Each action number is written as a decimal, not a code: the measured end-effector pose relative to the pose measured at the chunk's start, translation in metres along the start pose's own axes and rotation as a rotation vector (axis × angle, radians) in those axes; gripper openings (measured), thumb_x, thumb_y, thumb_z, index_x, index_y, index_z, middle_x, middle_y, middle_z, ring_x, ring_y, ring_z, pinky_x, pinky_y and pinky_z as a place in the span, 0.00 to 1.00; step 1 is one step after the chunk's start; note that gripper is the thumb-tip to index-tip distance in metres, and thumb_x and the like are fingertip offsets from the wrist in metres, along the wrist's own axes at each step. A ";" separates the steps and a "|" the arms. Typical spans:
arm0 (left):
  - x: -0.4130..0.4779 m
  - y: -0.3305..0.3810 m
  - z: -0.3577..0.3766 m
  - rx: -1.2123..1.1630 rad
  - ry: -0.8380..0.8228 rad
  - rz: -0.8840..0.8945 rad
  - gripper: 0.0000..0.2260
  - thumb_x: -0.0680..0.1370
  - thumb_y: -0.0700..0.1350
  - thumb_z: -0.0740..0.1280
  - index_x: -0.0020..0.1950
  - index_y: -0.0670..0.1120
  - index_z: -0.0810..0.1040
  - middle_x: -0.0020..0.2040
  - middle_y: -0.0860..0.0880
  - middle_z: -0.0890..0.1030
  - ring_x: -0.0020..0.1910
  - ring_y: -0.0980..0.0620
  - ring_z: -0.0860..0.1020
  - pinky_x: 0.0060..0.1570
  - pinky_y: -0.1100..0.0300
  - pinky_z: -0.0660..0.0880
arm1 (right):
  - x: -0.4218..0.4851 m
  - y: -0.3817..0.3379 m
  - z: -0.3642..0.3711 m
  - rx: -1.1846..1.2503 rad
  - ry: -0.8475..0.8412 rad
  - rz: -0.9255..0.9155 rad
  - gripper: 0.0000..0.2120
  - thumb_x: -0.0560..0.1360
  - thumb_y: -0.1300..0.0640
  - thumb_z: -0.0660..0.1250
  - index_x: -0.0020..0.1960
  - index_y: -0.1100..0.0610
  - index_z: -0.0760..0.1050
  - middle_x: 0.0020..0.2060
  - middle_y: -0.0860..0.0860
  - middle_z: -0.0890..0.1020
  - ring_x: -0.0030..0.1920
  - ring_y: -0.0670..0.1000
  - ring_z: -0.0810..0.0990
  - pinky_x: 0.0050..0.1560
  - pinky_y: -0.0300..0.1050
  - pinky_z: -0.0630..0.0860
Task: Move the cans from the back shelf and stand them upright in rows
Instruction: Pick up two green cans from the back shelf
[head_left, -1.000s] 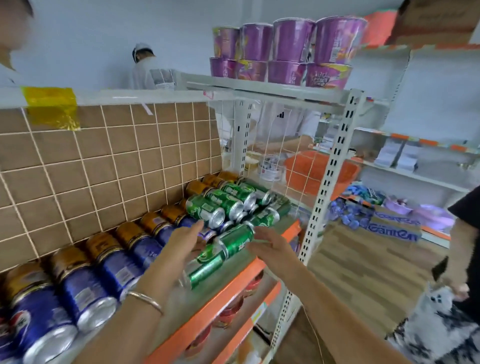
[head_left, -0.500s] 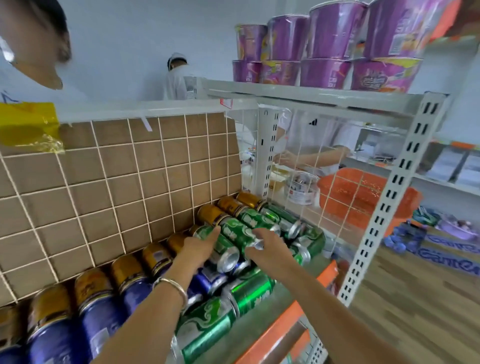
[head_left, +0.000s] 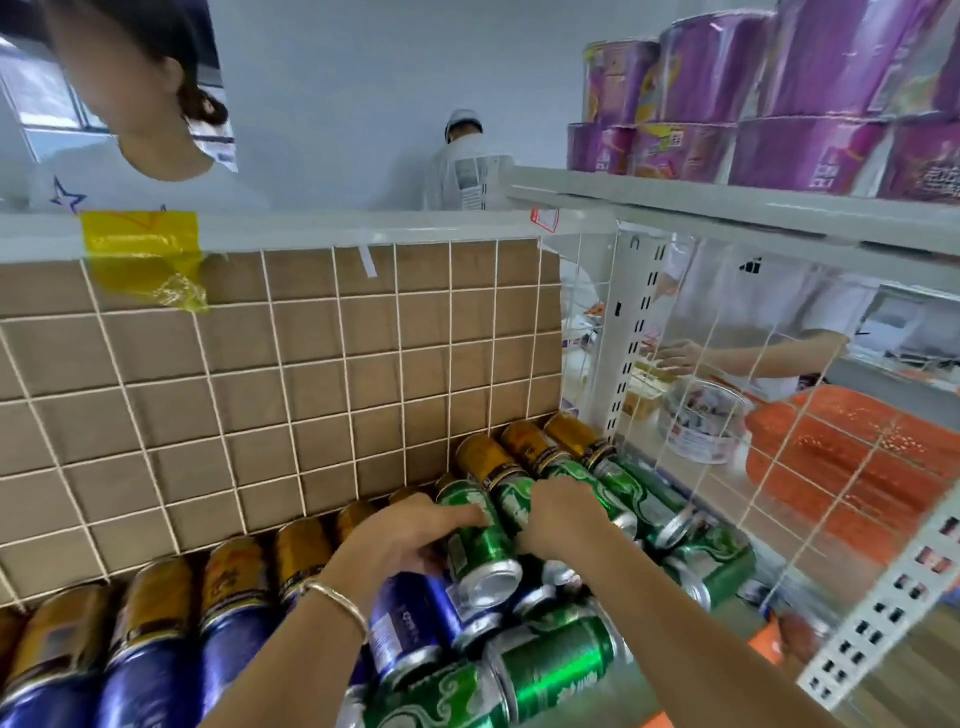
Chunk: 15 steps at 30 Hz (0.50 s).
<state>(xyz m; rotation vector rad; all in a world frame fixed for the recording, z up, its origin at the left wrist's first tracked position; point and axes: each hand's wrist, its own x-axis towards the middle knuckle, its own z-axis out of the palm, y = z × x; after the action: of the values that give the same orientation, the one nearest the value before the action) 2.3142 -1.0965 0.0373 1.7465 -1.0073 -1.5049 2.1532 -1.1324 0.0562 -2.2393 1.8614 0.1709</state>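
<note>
Cans lie on their sides on the shelf. Blue-and-gold cans (head_left: 156, 644) run in a row along the brown grid-covered back panel (head_left: 291, 374). Green cans lie stacked toward the right. My left hand (head_left: 410, 535) grips one green can (head_left: 475, 545) that lies on top of the blue ones, its silver end facing me. My right hand (head_left: 563, 517) curls over the neighbouring green can (head_left: 514, 501), just to the right. More green cans (head_left: 550, 670) lie loose at the front of the shelf.
A white slotted upright (head_left: 883, 608) stands at the right front, with a wire mesh side panel (head_left: 737, 415) behind it. Purple cups (head_left: 779, 98) fill the shelf above. Other people stand beyond the shelf, and an orange basket (head_left: 852, 467) sits behind the mesh.
Both hands moved from the loose front cans up and back to the stacked green cans, and now close on them. The camera moved closer to the shelf.
</note>
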 end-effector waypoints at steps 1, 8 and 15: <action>0.003 -0.001 0.003 0.019 0.026 0.011 0.21 0.67 0.49 0.77 0.53 0.41 0.74 0.50 0.42 0.82 0.50 0.45 0.82 0.52 0.49 0.80 | 0.004 -0.001 -0.001 -0.036 -0.034 0.001 0.22 0.69 0.49 0.69 0.57 0.62 0.74 0.57 0.60 0.76 0.58 0.61 0.74 0.50 0.47 0.73; 0.005 -0.007 0.009 -0.067 0.160 -0.002 0.38 0.53 0.57 0.80 0.56 0.43 0.72 0.51 0.43 0.81 0.50 0.45 0.81 0.51 0.49 0.80 | 0.014 0.005 -0.007 -0.069 -0.063 -0.007 0.40 0.65 0.41 0.73 0.68 0.62 0.66 0.66 0.60 0.70 0.67 0.62 0.67 0.67 0.52 0.68; 0.003 -0.025 0.010 -0.310 0.177 0.036 0.29 0.59 0.50 0.81 0.54 0.39 0.77 0.50 0.42 0.83 0.51 0.46 0.81 0.51 0.53 0.79 | 0.008 0.003 0.004 0.120 -0.036 -0.024 0.42 0.62 0.46 0.76 0.68 0.63 0.62 0.62 0.58 0.71 0.62 0.59 0.71 0.55 0.49 0.73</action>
<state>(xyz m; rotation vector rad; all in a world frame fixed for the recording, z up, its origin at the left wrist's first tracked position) 2.3085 -1.0855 0.0135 1.5972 -0.6728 -1.3733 2.1516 -1.1396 0.0501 -2.1631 1.7766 0.0929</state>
